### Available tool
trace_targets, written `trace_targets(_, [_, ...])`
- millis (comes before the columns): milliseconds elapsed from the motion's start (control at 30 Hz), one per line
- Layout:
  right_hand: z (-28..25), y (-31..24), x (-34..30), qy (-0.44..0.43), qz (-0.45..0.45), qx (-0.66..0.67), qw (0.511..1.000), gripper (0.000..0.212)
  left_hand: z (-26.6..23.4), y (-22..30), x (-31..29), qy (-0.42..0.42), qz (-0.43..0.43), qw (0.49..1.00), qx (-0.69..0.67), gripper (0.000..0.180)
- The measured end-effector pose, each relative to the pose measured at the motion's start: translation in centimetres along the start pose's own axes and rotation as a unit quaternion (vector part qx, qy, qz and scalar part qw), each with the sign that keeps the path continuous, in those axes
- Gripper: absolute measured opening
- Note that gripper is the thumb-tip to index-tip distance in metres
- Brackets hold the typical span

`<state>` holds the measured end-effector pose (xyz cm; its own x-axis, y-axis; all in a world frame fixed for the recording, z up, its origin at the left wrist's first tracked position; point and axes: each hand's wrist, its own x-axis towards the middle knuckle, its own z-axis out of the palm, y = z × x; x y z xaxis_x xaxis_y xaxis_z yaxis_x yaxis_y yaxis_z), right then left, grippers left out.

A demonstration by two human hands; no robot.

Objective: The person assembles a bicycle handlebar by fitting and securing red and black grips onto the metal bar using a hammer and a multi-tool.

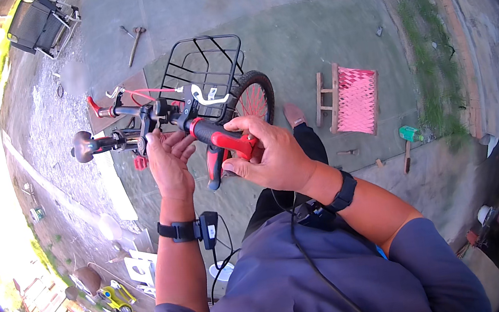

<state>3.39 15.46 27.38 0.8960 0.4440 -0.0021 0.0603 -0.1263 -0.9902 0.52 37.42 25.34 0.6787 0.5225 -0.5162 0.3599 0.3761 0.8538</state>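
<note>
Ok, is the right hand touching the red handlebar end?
Touching. The head view shows the right hand around the red handlebar end, its fingers curled against it with no gap showing.

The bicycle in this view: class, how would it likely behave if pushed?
The bicycle would probably roll rather than slide, judging by its round, spoked wheel. A push at the red-and-black handlebar grip, held in the right hand, might swing the steering, since it sits out at one end. Unsupported, it could tip sideways, as that wheel is narrow.
</note>
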Motion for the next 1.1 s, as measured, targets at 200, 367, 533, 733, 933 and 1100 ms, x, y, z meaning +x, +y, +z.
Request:
trace_targets(200, [0.1, 0.0, -0.8, 0.008, -0.025, -0.089, 0.996, 0.048, 1.7, -1.5, -5.7, -0.175, -0.095, 0.968, -0.153, 0.046])
trace_targets(367, [0.0, -0.5, -0.6, -0.006, -0.026, -0.076, 0.997, 0.048, 3.8, -1.7, -4.5, -0.201, -0.106, 0.944, -0.237, 0.039])
trace_targets(533, [-0.5, -0.5, -0.2, -0.042, -0.009, -0.056, 0.998, 0.051, 4.0, -1.4, -4.6, -0.191, -0.108, 0.943, -0.252, 0.035])
trace_targets(733, [-1.7, -1.2, -0.6, -0.100, 0.091, 0.027, 0.990, 0.053, 3.6, -1.8, -4.7, -0.199, -0.114, 0.936, -0.266, 0.028])
trace_targets(933, [-3.2, -1.2, -0.8, -0.117, 0.122, 0.088, 0.982, 0.051, 3.9, -2.2, -4.5, -0.200, -0.105, 0.936, -0.270, 0.034])
trace_targets(1100, [-4.0, -2.5, 0.6, -0.167, 0.086, -0.023, 0.982, 0.045, 3.4, -3.1, -4.1, -0.207, -0.117, 0.932, -0.272, 0.040])
